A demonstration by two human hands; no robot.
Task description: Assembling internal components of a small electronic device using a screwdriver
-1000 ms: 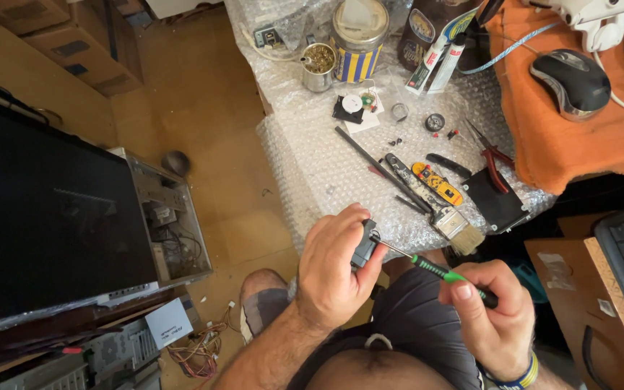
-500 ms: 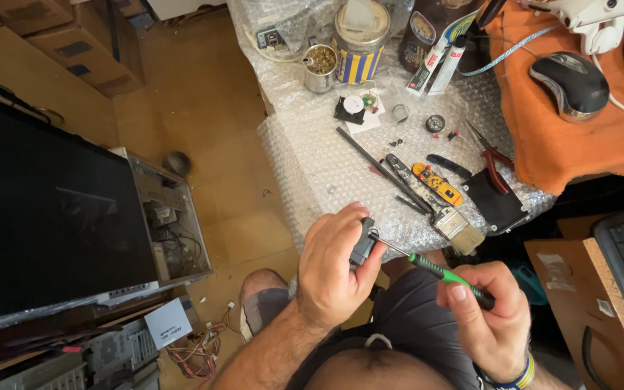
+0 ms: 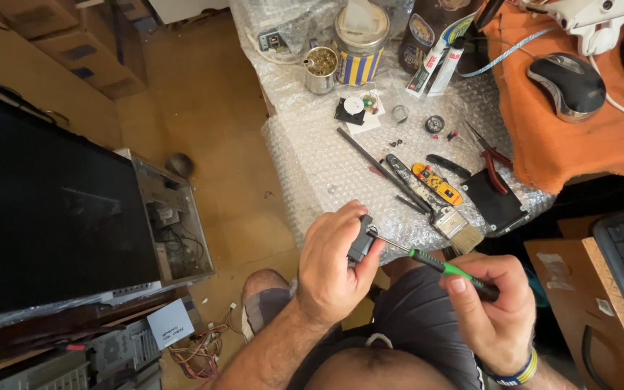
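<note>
a small black part (image 3: pixel 361 238) is pinched in the left hand (image 3: pixel 334 267), fingers curled tightly around it above the lap, just off the near edge of the bubble wrap sheet (image 3: pixel 326 159). a green-handled screwdriver (image 3: pixel 435 263) is gripped in the closed right hand (image 3: pixel 496 318), thumb pressed on the handle, and its thin shaft is run up and to the left so that the tip meets the part's right face. whether the tip is seated in a screw head cannot be told; the contact spot is too small.

from this hold, a slip seems the main risk: the part is braced by fingers alone, with nothing beneath it, so a sideways push on the shaft could skate the tip off toward the left thumb. a loosened screw would likely drop past the grip onto the shorts or floor. beyond the tip, a paintbrush (image 3: pixel 456 227), red-handled pliers (image 3: pixel 496 159) and a yellow tester (image 3: pixel 436 183) lie on the wrap, well apart from both hands.
</note>
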